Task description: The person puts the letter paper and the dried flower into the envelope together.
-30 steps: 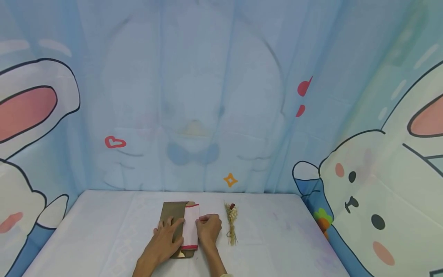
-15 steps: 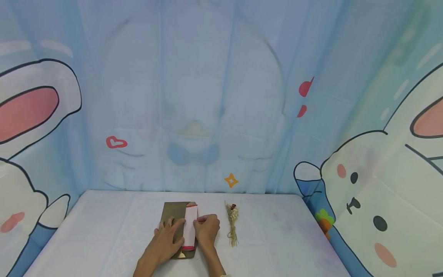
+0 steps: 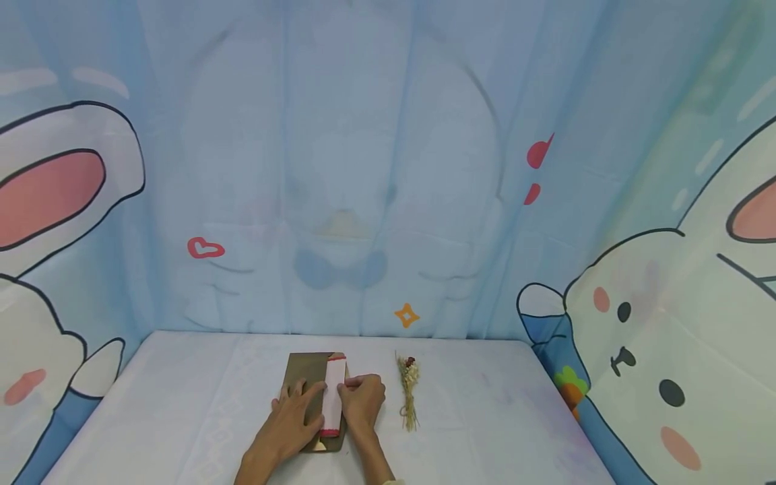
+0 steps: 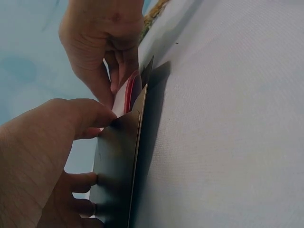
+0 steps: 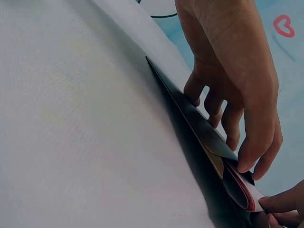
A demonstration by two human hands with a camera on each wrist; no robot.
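One second on, and the right hand, pinching the white strip at its three o'clock, has edged inward, narrowing it atop the brown folder, where the left hand presses, fingers spread, at eight o'clock: folding seemingly advances!

Head view: light was diffuse and even; detail at the fingers was soft. Wrist views: exposure was dimmer. In the left one, a dark shadow lay on the cloth beside the fingers, along the card. The curtain behind the fingers was blurred.
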